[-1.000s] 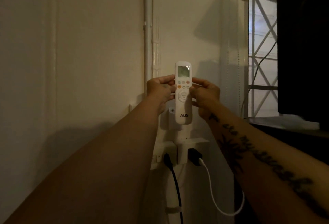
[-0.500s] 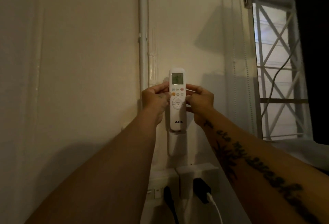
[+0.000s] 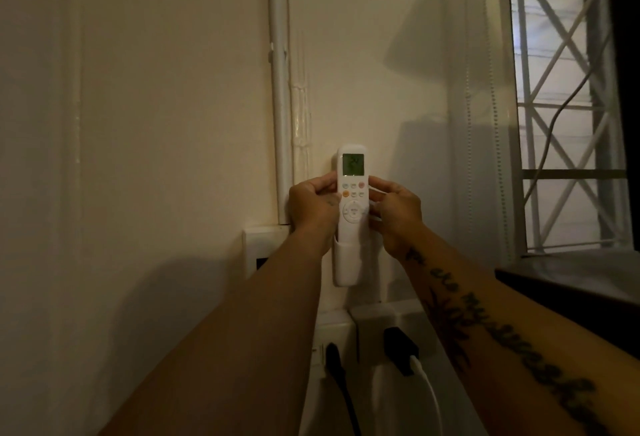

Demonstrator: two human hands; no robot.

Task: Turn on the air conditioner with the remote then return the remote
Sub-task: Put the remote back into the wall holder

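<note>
White plastic, the remote [image 3: 352, 200] stands upright against the wall [image 3: 173, 123], its long axis vertical, green-lit screen at the top and facing the camera, its lower end sunk into a white wall holder [image 3: 346, 269] just below both hands. The left hand [image 3: 313, 205] pinches the remote's left edge with thumb and fingers at the level of the small buttons; the right hand [image 3: 396, 213] grips the right edge at the same height, fingertips on the casing. Both hands are closed on the remote, one on each side.

Just beyond the left hand's knuckles a white vertical conduit [image 3: 280, 89] runs up the wall, so that side is tight; a white wall plate [image 3: 258, 245] sits under the left wrist. Above the hands the wall is bare plaster, giving free room upward along the remote's axis. Below the forearms a white socket block [image 3: 374, 317] juts from the wall, carrying a black plug [image 3: 334, 359] under the left forearm and a black adapter [image 3: 398, 349] with a white cable [image 3: 431, 397] between the two forearms. Well off to the outer side of the right hand stand a window [image 3: 561, 106] with a white crossed grille and a dark ledge [image 3: 571, 297] that lies close under the right forearm.
</note>
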